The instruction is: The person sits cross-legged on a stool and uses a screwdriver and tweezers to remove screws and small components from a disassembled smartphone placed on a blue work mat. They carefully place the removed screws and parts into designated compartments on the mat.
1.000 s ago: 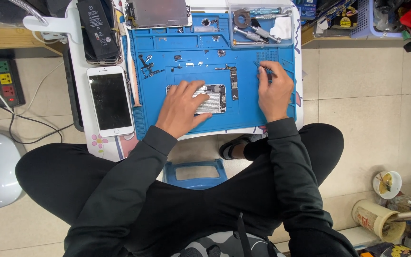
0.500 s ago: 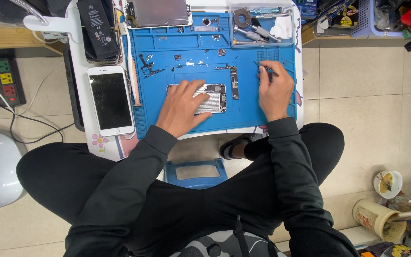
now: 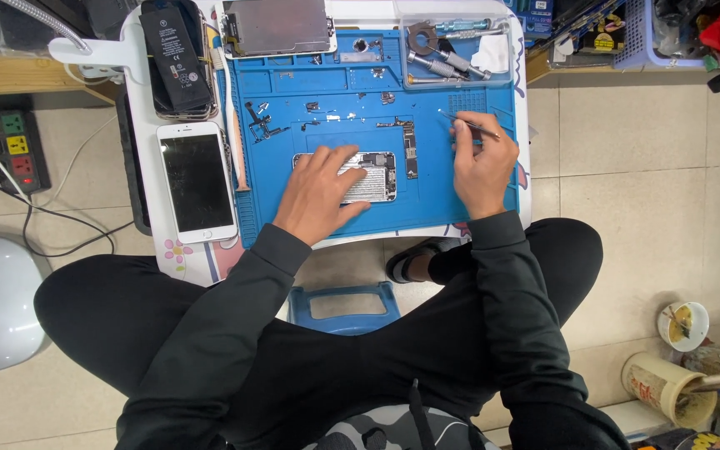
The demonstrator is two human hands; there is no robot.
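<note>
My left hand (image 3: 321,193) lies flat on an opened phone body (image 3: 374,177) in the middle of the blue work mat (image 3: 427,208), fingers spread over it. My right hand (image 3: 482,163) rests on the mat's right side and pinches thin metal tweezers (image 3: 465,123), tips pointing up-left. A narrow circuit board (image 3: 411,148) lies between the two hands. Small screws and brackets (image 3: 257,123) are scattered on the mat's upper left.
A white phone (image 3: 198,182) lies face up left of the mat, with a black battery (image 3: 175,57) stacked above it. A detached screen (image 3: 277,27) and a clear tool tray (image 3: 457,50) sit at the top. A power strip (image 3: 15,150) lies on the floor at left, cups (image 3: 683,325) at lower right.
Almost nothing differs; both hands stay where they were, the right hand with the tweezers shifting only slightly.
</note>
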